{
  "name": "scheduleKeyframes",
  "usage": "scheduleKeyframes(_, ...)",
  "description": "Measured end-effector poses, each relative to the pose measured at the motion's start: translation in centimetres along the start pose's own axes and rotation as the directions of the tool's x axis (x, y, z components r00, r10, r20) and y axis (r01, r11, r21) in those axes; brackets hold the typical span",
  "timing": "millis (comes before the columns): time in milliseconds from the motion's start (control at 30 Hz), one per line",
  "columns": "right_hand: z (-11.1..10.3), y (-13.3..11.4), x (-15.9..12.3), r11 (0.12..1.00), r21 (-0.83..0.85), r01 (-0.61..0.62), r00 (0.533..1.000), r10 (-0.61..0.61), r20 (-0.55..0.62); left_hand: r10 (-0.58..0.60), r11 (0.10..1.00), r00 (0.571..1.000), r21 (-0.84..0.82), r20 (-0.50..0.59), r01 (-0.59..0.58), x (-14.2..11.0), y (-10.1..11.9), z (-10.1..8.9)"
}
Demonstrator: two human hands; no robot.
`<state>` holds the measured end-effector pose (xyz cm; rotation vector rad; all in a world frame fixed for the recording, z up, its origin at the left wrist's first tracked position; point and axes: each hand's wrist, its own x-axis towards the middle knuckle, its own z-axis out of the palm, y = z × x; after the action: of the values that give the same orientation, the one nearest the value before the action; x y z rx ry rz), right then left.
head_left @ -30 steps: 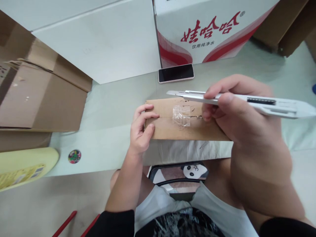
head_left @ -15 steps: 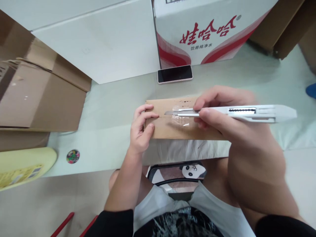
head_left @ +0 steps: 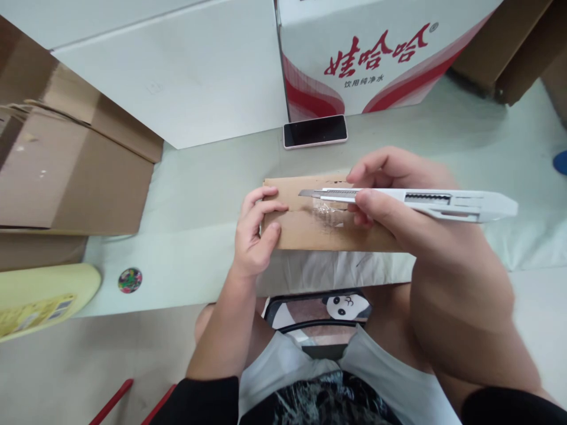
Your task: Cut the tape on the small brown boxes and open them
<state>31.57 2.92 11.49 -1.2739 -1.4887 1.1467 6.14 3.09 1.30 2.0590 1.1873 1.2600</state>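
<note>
A small brown cardboard box lies at the table's front edge, with clear tape across the seam on its top. My left hand grips the box's left end, fingers on top. In my right hand is a white utility knife, held between thumb and fingers with its blade out and pointing left. The blade tip is over the box, just beyond the seam; whether it touches the cardboard I cannot tell. My right hand covers the right part of the box.
Behind the box lies a phone, in front of a white and red carton and a large white box. Cardboard boxes stand at left, near a yellow bottle and a round sticker. Another brown box is at far right.
The knife has tilted a little and its blade has shifted slightly right and away from me, off the tape seam. My left hand keeps its hold on the box.
</note>
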Motion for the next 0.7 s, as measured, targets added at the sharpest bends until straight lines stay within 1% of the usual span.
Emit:
scheduleKeyframes(100,0.02,0.01,-0.05,1.000,-0.015,0.011,1.000,-0.011,-0.002,0.005,1.000,1.000,-0.019,-0.009,-0.005,0.01,0.07,0.08)
scheduleKeyframes(300,-0.02,0.11,-0.02,0.999,-0.031,0.007,0.999,-0.005,0.045,0.000,1.000,1.000,-0.008,-0.014,0.000,-0.04,0.13,0.09)
scheduleKeyframes(500,0.01,0.28,0.01,0.998,-0.053,0.025,0.999,-0.022,0.039,-0.017,1.000,1.000,0.020,0.001,0.017,0.01,0.41,0.11)
scheduleKeyframes(700,0.39,0.04,-0.29,0.998,-0.061,-0.011,1.000,0.010,-0.006,0.006,1.000,1.000,-0.011,-0.024,-0.007,-0.07,0.47,0.25)
